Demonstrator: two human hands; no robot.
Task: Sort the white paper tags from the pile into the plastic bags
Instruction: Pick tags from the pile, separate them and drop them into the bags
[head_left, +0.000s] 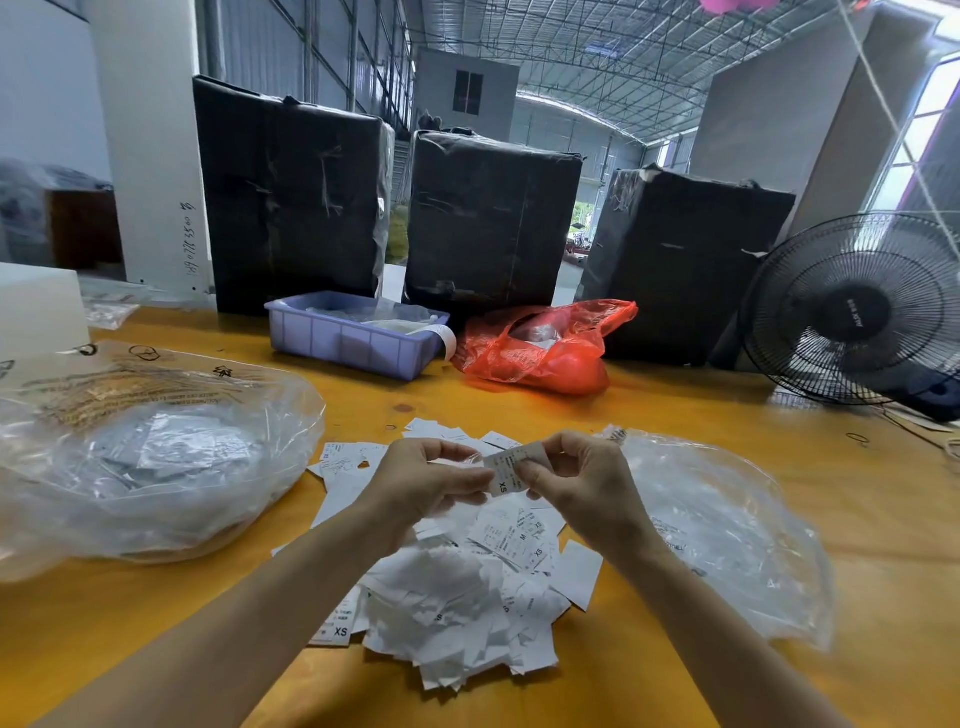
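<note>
A pile of white paper tags (467, 592) lies on the yellow table (857, 467) in front of me. Both hands are raised just above the pile's far side. My left hand (426, 483) and my right hand (576, 478) pinch the same white tag (506, 470), marked XS, between their fingertips. To the left lies a clear plastic bag (156, 457) holding many tags. A second clear plastic bag (727, 519) lies to the right, nearly flat, with little visible inside it.
A purple plastic tray (353, 343) and a red plastic bag (545, 348) sit at the table's far side, before three black wrapped bales (488, 218). A black fan (852, 312) stands at the far right. A white block (36, 306) is at the left edge.
</note>
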